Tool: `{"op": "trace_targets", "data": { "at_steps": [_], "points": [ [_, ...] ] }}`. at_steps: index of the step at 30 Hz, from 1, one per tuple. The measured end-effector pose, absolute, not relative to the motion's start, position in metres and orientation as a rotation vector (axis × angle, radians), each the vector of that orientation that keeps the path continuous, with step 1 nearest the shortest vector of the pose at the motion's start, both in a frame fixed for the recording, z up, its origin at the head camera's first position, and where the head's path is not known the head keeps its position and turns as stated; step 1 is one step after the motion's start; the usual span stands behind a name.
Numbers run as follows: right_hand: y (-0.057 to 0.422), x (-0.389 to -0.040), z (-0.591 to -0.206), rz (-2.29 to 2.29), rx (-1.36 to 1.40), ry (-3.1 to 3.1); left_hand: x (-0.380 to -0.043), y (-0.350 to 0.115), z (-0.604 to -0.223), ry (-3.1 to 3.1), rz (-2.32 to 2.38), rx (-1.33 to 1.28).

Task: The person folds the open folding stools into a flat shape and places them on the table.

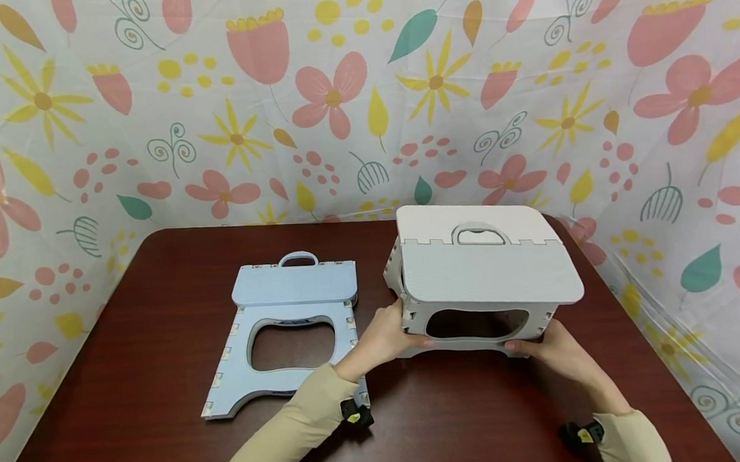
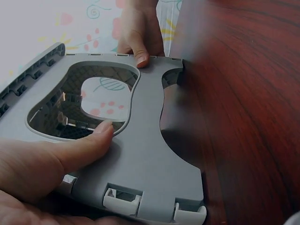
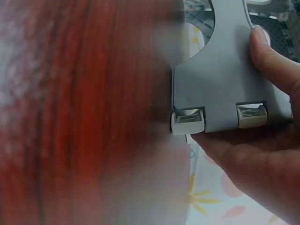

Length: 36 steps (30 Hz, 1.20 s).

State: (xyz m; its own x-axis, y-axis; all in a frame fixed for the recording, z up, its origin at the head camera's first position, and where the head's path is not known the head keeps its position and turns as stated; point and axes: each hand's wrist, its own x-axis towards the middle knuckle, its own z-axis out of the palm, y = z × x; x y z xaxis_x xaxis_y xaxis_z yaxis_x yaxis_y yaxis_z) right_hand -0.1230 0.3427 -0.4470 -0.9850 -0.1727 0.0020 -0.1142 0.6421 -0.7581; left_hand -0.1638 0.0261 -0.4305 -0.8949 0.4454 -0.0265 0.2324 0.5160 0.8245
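Both my hands are clasped on the grey stool [image 1: 482, 277], which stands unfolded on the table [image 1: 455, 422] toward 2 o'clock, with 12 straight ahead of me. My left hand [image 1: 385, 338] grips its near corner at 7 o'clock, thumb on the front panel [image 2: 150, 93] and fingers round the side; my right hand [image 1: 558, 354] grips the corner at 5 o'clock in much the same way. The blue stool [image 1: 294, 285] lies folded flat at 10 o'clock, with neither hand holding it.

What worries me most is my fingers. They sit by the hinges [image 2: 123, 202], so if a side folds inward under pressure, skin could get nipped. Should one hand push harder than the other, I judge the frame may skew and a joint bind. I cannot see the far legs, so I cannot tell whether they are squarely set; a loose one might give way under load. The table's edge is near, toward 3 o'clock, and a hard shove that way could tip the stool. At 8 o'clock my left sleeve [image 1: 304, 416] crosses the blue stool's near leg; a careless drag could shift it.
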Motion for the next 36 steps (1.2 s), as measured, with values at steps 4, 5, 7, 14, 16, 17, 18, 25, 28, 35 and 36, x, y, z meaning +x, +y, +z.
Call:
{"op": "trace_targets", "data": {
  "at_steps": [4,5,7,14,16,17,18,25,28,35,36],
  "points": [
    [0.3427,-0.1236,-0.4473,-1.28,-0.293,2.794,-0.1648,0.0262,-0.4305,2.53,1.307,0.596],
    [0.3425,-0.1236,-0.4474,-1.286,-0.304,2.791,-0.165,0.0261,-0.4306,2.531,1.304,0.6],
    [0.3421,-0.1236,-0.4473,-1.296,-0.324,2.786,-0.1654,0.026,-0.4306,2.533,1.297,0.609],
    [0.3416,-0.1239,-0.4477,-1.314,-0.354,2.787,-0.166,0.0255,-0.4288,2.517,1.294,0.599],
    [0.3416,-0.1241,-0.4487,-1.333,-0.364,2.78,-0.1659,0.0253,-0.4284,2.516,1.294,0.599],
    [0.3417,-0.1242,-0.4492,-1.34,-0.371,2.776,-0.1658,0.0251,-0.4281,2.515,1.293,0.597],
    [0.3417,-0.1243,-0.4497,-1.348,-0.376,2.774,-0.1656,0.025,-0.4278,2.517,1.293,0.6],
    [0.3414,-0.1245,-0.4505,-1.38,-0.374,2.763,-0.1648,0.0246,-0.4273,2.513,1.286,0.598],
    [0.341,-0.125,-0.4506,-1.372,-0.385,2.779,-0.165,0.025,-0.4279,2.508,1.282,0.585],
    [0.3407,-0.1246,-0.4505,-1.359,-0.412,2.805,-0.1645,0.0257,-0.4286,2.503,1.286,0.584],
    [0.3407,-0.1245,-0.4505,-1.361,-0.413,2.804,-0.1643,0.0257,-0.4283,2.5,1.286,0.578]
  ]
}}
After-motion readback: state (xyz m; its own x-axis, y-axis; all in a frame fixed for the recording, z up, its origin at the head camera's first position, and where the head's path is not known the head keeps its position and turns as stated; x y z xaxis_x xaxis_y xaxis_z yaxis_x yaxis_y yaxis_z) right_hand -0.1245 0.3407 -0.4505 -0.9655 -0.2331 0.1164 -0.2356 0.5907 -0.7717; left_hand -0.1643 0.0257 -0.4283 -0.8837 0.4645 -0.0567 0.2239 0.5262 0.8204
